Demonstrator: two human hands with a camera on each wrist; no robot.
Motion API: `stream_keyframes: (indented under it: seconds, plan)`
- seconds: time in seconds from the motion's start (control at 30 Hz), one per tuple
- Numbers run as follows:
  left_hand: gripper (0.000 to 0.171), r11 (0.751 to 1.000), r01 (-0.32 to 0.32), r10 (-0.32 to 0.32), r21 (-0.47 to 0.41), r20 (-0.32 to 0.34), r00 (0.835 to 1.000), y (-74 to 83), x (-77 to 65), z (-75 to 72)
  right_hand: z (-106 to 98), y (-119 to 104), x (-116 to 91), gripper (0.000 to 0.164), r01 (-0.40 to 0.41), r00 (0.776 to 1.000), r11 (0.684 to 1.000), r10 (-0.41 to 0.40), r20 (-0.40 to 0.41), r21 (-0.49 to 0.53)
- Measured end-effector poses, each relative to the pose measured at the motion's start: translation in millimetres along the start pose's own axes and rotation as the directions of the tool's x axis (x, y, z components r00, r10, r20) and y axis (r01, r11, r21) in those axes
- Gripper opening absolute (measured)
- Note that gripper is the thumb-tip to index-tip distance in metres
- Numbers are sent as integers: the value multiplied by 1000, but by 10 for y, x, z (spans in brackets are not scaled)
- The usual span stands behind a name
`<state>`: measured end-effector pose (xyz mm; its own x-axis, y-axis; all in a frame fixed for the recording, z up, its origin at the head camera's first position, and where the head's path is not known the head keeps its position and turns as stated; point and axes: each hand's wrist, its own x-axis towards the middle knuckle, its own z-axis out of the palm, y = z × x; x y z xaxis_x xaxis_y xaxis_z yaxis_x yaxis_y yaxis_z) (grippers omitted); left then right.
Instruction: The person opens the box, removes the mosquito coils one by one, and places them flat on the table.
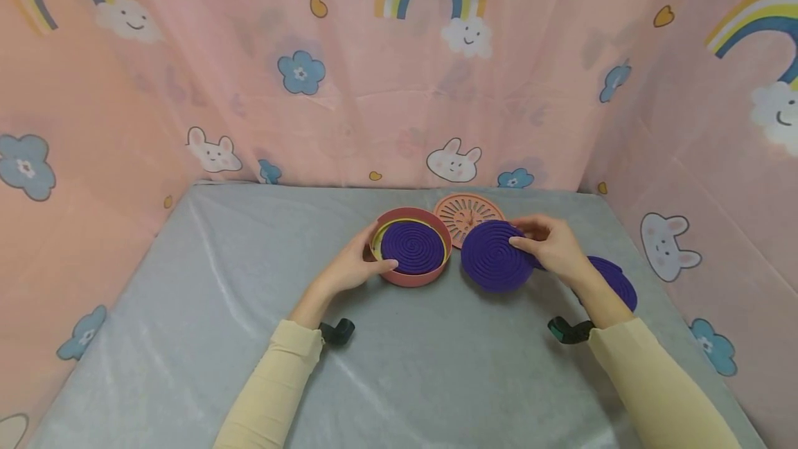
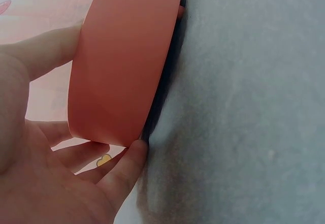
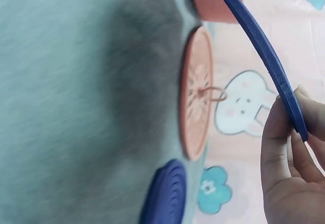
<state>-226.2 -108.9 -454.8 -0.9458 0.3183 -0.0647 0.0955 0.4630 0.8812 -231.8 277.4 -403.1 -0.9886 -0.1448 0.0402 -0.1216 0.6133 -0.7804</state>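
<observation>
A round reddish-pink tin (image 1: 413, 281) stands on the cloth with a yellow ring inside its rim and a purple mosquito coil (image 1: 411, 248) lying in it. My left hand (image 1: 352, 269) grips the tin's left side, thumb at the near rim. In the left wrist view its fingers reach round the tin's wall (image 2: 122, 56). To the right, my right hand (image 1: 555, 248) pinches another purple coil (image 1: 497, 256) near its right edge, held above the cloth. Seen edge-on in the right wrist view, that coil (image 3: 266, 51) sits between thumb and fingers.
Behind the held coil lies an orange slotted lid (image 1: 467, 210) with a small loop on its middle. More purple coil (image 1: 614, 281) lies by the right forearm, partly hidden. Grey cloth (image 1: 436, 366) covers the table, and a pink printed curtain (image 1: 386, 109) surrounds it.
</observation>
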Motion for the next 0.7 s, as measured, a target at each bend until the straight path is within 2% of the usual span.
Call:
stream_keyframes:
  seconds: [0.37, 0.57, 0.7]
  plan:
    - [101, 1000, 2, -2, 1, 1, 1000, 14, -2, -4, -16, 336, -169, 45, -101, 995, 995, 101, 26, 5]
    - [101, 1000, -3, 3, 3, -1, 1000, 23, -12, -2, 10, 488, -190, 45, -107, 994, 994, 107, 34, 12]
    - [100, 1000, -10, 10, 4, -6, 1000, 7, -9, 5, 35, 551, -169, 44, -106, 993, 994, 107, 53, -28]
